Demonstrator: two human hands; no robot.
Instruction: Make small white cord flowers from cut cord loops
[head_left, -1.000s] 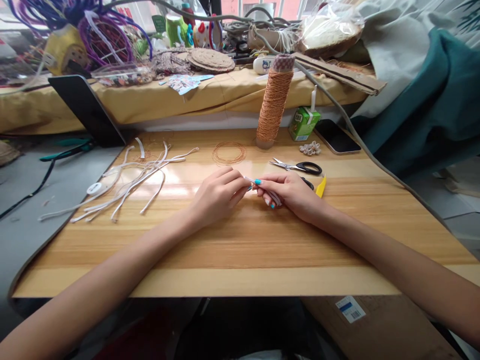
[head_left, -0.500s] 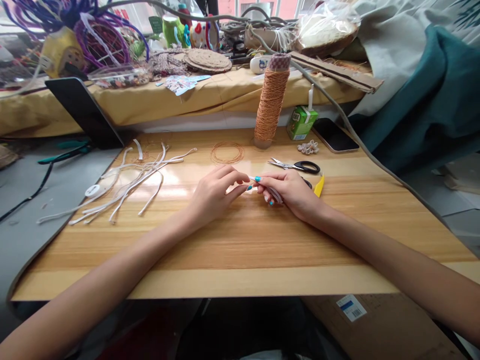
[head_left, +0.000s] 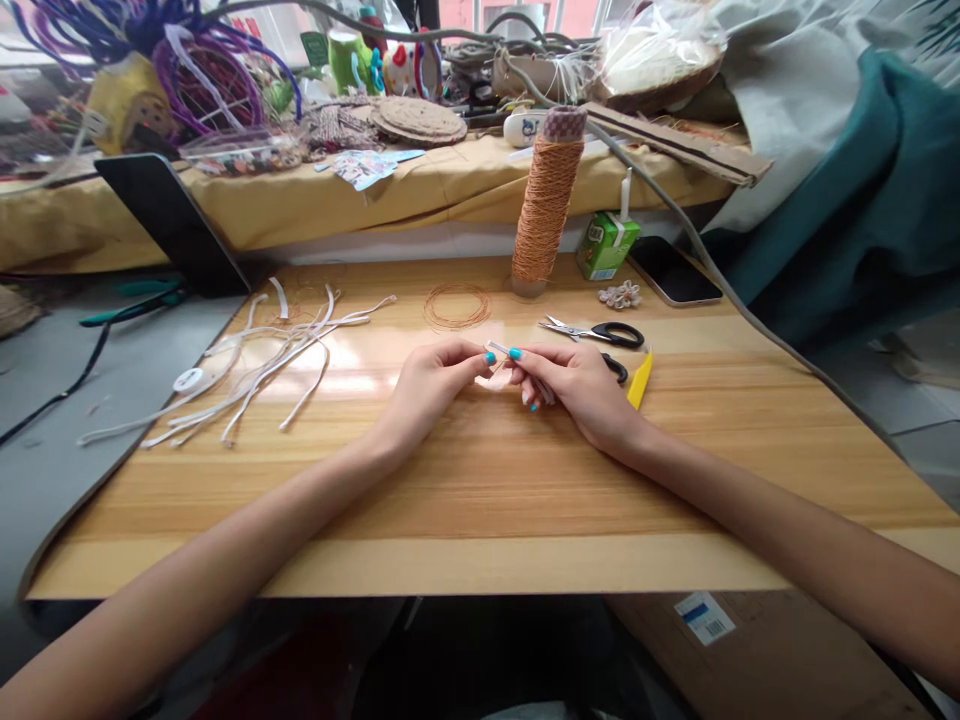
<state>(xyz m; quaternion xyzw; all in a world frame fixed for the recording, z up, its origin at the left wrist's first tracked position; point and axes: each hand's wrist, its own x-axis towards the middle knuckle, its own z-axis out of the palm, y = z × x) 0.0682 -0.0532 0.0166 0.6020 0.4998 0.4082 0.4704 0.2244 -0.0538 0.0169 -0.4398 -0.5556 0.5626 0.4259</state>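
Left hand (head_left: pixel 435 392) and right hand (head_left: pixel 586 388) nearly meet over the middle of the table (head_left: pixel 480 505), fingertips just beside each other; right has a white cord (head_left: pixel 497 346) pinched between thumb and fingers, short end poking out toward the left, more white cord showing under the curled fingers; left has thumb and forefinger brought together at the cord's end, but can't tell whether anything is caught between them, detail too small; scissors (head_left: pixel 618 334) lie just beyond the right hand, blades slightly apart and pointing left, one black loop partly hidden by the hand; yellow tool (head_left: pixel 640 378) sits beside that loop, lower end hidden behind the wrist; loose bunch of white cords (head_left: pixel 281 372) spread on the left of the table, round white disc (head_left: pixel 187 380) next to them; thin orange coil (head_left: pixel 457 307) flat beyond the left hand; spool of orange cord (head_left: pixel 547 210) stands near the back edge, green carton (head_left: pixel 606 248) to its right, dark-screened phone (head_left: pixel 676 270) right of that; small knotted piece (head_left: pixel 620 294) lies in front of the carton; black tablet (head_left: pixel 172 225) leans at the back left; yellow-draped shelf (head_left: pixel 300 215) behind carries mixed craft stuff.
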